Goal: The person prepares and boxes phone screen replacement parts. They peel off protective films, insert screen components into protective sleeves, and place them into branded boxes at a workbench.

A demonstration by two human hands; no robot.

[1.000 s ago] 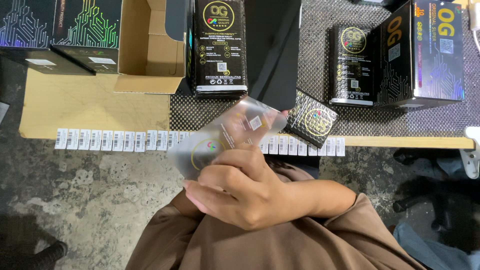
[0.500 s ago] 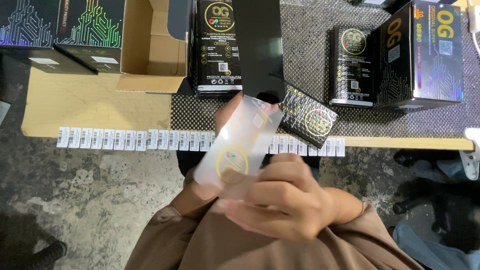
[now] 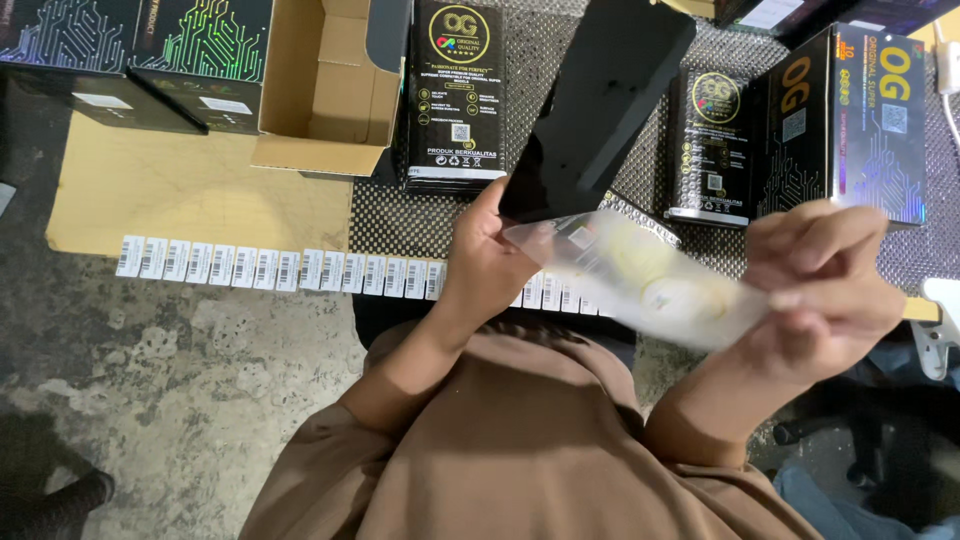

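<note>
**Black panel slides free of its clear sleeve**

From my remote seat I see the two hands now well apart, where half a second ago they were stacked together over one frosted packet held close to the chest. My left hand (image 3: 490, 265) pinches the lower end of a flat black panel (image 3: 600, 105) between thumb and fingers, tilting it up and away over the bench. My right hand (image 3: 825, 285) has its fingers pressed together on the far end of the clear plastic sleeve (image 3: 650, 290), which stretches between the hands, blurred by motion; its near end still meets the panel's bottom edge. I judge the panel all but out of its wrapper.

Around the work lie black printed boxes (image 3: 460, 95), an open cardboard carton (image 3: 325, 95) to the left, and a row of white barcode labels (image 3: 260, 268) stuck along the edge of the bench (image 3: 180, 195). The raised panel hides part of the boxes behind it; nothing blocks either hand.
</note>
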